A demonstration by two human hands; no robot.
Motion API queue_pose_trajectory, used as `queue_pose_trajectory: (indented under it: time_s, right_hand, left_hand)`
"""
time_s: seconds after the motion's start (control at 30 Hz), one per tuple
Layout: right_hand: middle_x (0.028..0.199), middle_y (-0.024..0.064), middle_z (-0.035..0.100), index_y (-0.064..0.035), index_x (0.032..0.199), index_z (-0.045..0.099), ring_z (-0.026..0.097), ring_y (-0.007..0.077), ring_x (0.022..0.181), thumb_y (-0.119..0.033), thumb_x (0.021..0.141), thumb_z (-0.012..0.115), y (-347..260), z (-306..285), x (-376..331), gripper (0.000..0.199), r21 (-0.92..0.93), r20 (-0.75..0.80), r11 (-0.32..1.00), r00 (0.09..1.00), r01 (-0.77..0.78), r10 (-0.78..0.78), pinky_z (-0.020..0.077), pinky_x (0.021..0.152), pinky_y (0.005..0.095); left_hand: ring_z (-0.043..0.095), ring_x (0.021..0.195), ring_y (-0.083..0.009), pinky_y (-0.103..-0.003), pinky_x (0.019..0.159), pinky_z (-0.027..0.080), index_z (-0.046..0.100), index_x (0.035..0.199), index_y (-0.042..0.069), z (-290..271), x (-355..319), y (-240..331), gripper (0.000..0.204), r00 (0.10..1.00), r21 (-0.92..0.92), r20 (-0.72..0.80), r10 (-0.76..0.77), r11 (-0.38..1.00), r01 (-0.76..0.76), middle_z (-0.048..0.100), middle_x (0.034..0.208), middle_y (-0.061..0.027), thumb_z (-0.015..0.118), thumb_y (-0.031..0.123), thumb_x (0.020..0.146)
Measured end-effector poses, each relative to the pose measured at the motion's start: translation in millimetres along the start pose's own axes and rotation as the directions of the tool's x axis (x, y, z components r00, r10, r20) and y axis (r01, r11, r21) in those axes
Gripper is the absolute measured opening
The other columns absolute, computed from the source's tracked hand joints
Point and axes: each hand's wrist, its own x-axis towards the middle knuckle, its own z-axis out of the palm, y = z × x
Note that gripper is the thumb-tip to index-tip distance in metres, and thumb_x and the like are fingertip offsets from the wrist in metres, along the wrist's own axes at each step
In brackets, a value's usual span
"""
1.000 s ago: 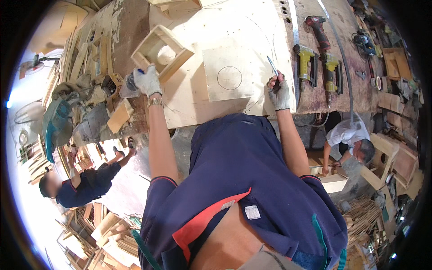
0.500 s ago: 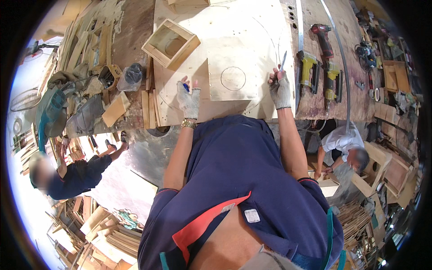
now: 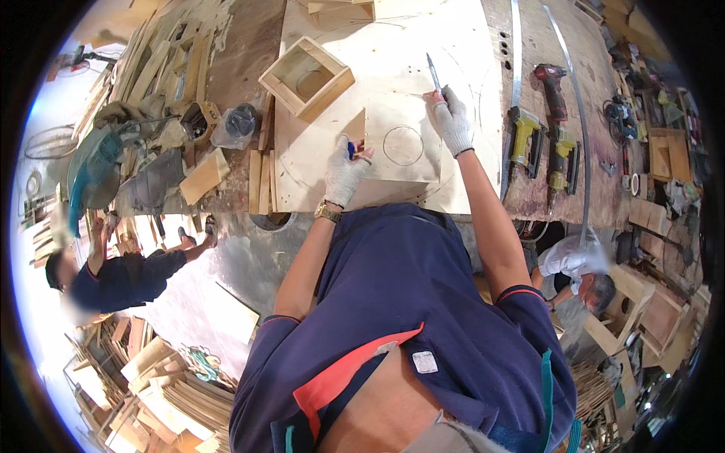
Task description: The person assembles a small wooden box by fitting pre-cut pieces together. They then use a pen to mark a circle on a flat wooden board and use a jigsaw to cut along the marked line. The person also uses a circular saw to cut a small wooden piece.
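My left hand (image 3: 345, 167), in a white work glove, grips a small blue object and a little wooden block (image 3: 356, 127) over a square plywood panel (image 3: 393, 143) with a pencilled circle on it. My right hand (image 3: 451, 118), also gloved, holds a thin metal tool with a red handle (image 3: 433, 76) at the panel's far right corner. The panel lies on a larger plywood sheet (image 3: 453, 53) on the workbench. An open square wooden box frame (image 3: 306, 78) stands just beyond my left hand.
Yellow nail guns (image 3: 524, 140) and a red drill (image 3: 552, 88) lie right of the sheet, beside a long metal strip (image 3: 516, 53). Wood offcuts (image 3: 202, 175) and clutter crowd the bench's left. One person (image 3: 113, 275) crouches on the floor at left, another (image 3: 581, 268) at right.
My left hand has moved right from the box frame's side onto the square panel, now with a small block. My right hand has shifted up to the panel's far corner.
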Motion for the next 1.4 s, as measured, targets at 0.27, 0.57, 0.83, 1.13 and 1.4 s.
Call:
queue_pose_trajectory:
  time_s: [0.27,0.57,0.83,1.13,1.4]
  right_hand:
    - [0.074,-0.0025,0.059,-0.0008,0.106,0.071,0.053,0.0068,0.066,-0.025,0.113,0.058,-5,7,-55,0.028,0.187,-0.003,0.957,0.975,-0.22,0.224,0.0411,0.057,0.0273]
    - [0.103,0.018,0.07,-0.0029,0.108,0.065,0.065,0.0408,0.093,-0.019,0.105,0.06,-75,16,-59,0.018,-0.439,-0.07,0.849,0.93,0.295,-0.36,0.0518,0.081,0.0502]
    - [0.101,0.0174,0.066,-0.006,0.112,0.064,0.063,0.0419,0.095,-0.019,0.101,0.059,-64,38,-62,0.017,-0.533,0.038,0.821,0.975,0.204,-0.218,0.0504,0.084,0.0539]
    - [0.096,0.0154,0.067,-0.0073,0.11,0.064,0.065,0.0395,0.094,-0.017,0.099,0.061,-57,37,-62,0.014,-0.538,0.067,0.8,0.96,0.266,-0.273,0.0504,0.087,0.0513]
    - [0.092,0.0145,0.067,-0.0084,0.102,0.062,0.065,0.0382,0.093,-0.017,0.097,0.063,-52,39,-59,0.01,-0.604,0.127,0.713,0.927,0.355,-0.354,0.0483,0.089,0.0516]
  left_hand:
    - [0.067,0.071,-0.0239,-0.036,0.066,0.053,0.062,0.094,0.001,-15,-24,-32,0.041,0.998,0.206,-0.058,0.02,0.978,-0.008,0.069,0.078,-0.0114,0.079,0.038,0.098]
    - [0.065,0.093,-0.0326,-0.045,0.08,0.053,0.062,0.1,0.01,-17,-19,-87,0.031,0.798,0.652,-0.066,0.599,0.631,-0.42,0.064,0.095,-0.0123,0.08,0.03,0.085]
    - [0.065,0.095,-0.0311,-0.044,0.083,0.053,0.063,0.096,0.011,-14,-17,-101,0.023,0.802,0.624,-0.092,0.591,0.662,-0.416,0.064,0.096,-0.0109,0.076,0.027,0.086]
    - [0.065,0.098,-0.0302,-0.044,0.085,0.052,0.064,0.098,0.011,-13,-18,-101,0.024,0.817,0.627,-0.093,0.569,0.671,-0.396,0.064,0.099,-0.0097,0.076,0.028,0.088]
    - [0.064,0.1,-0.0299,-0.044,0.085,0.052,0.065,0.101,0.012,-14,-19,-100,0.023,0.845,0.632,-0.072,0.53,0.68,-0.373,0.064,0.101,-0.01,0.074,0.028,0.088]
